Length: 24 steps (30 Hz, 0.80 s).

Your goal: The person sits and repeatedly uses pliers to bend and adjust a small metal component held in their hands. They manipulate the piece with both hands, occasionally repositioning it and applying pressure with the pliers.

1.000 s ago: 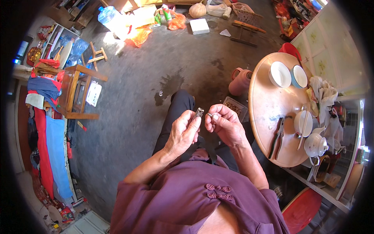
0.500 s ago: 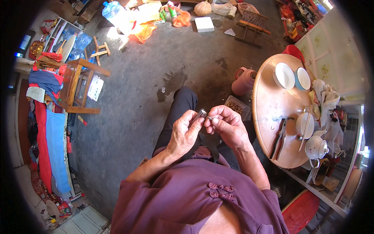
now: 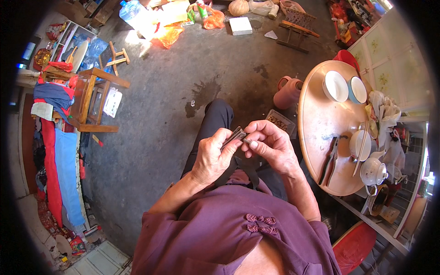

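Observation:
In front of my lap, my left hand (image 3: 211, 155) is closed round a small shiny metal tool (image 3: 237, 134), its narrow end pointing up toward the right. What kind of tool it is cannot be made out. My right hand (image 3: 273, 149) meets it from the other side. Thumb and index finger there pinch a tiny brownish-grey piece (image 3: 247, 140) right at the tool's end. Beyond my right wrist, a clear plastic box (image 3: 290, 124) of small brown pieces, perhaps nuts, stands low beside my leg.
To my right, a round wooden table (image 3: 314, 123) bears dark-handled pliers (image 3: 328, 161), several bowls (image 3: 335, 86), chopsticks (image 3: 361, 153) and a white teapot (image 3: 373, 172). A pink jug (image 3: 288, 94) stands beside it. On the left is a wooden stool (image 3: 98, 98); bags (image 3: 214, 19) lie ahead.
The metal tool in my left hand has tilted and shows a broader face. My right fingertips have shifted slightly and bring the small piece close against it.

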Each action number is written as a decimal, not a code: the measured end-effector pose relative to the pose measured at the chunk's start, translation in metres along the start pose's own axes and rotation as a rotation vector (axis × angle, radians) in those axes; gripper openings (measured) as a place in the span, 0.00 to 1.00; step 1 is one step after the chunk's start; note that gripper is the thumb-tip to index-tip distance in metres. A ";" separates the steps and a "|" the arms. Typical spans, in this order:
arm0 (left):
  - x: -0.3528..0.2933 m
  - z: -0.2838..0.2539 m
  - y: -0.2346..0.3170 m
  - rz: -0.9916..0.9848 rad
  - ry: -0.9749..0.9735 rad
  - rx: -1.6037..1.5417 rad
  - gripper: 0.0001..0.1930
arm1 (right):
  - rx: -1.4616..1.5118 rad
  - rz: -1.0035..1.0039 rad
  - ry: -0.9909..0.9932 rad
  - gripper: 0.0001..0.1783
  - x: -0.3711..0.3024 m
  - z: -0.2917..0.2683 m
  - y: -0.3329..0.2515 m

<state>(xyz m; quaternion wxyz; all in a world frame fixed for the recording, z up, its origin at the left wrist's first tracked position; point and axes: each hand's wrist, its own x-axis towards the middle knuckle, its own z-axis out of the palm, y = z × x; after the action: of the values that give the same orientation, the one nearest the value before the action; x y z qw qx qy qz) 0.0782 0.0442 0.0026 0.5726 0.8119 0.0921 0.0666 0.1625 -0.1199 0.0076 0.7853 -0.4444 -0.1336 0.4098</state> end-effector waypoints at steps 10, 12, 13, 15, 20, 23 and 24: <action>0.001 -0.009 0.005 -0.225 -0.129 -0.083 0.10 | 0.021 0.052 0.005 0.11 0.009 -0.017 0.008; 0.003 -0.010 0.006 -0.293 -0.171 -0.158 0.10 | 0.092 0.055 0.025 0.08 0.009 -0.019 0.008; 0.003 -0.010 0.008 -0.328 -0.184 -0.185 0.11 | 0.106 0.043 0.026 0.08 0.009 -0.022 0.009; 0.005 -0.011 0.013 -0.399 -0.211 -0.241 0.11 | 0.123 0.036 0.038 0.05 0.008 -0.023 0.008; 0.003 -0.008 0.009 -0.335 -0.187 -0.262 0.10 | 0.103 0.022 0.045 0.03 0.007 -0.021 0.008; 0.002 -0.007 0.008 -0.271 -0.144 -0.198 0.09 | 0.109 0.031 0.019 0.03 0.007 -0.019 0.007; 0.001 -0.006 0.007 -0.246 -0.128 -0.170 0.08 | 0.111 0.034 0.005 0.03 0.007 -0.019 0.007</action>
<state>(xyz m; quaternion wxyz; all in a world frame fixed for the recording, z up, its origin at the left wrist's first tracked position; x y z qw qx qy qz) 0.0782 0.0477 0.0113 0.6477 0.7458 0.1482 -0.0483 0.1744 -0.1242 -0.0101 0.8020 -0.4034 -0.1012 0.4288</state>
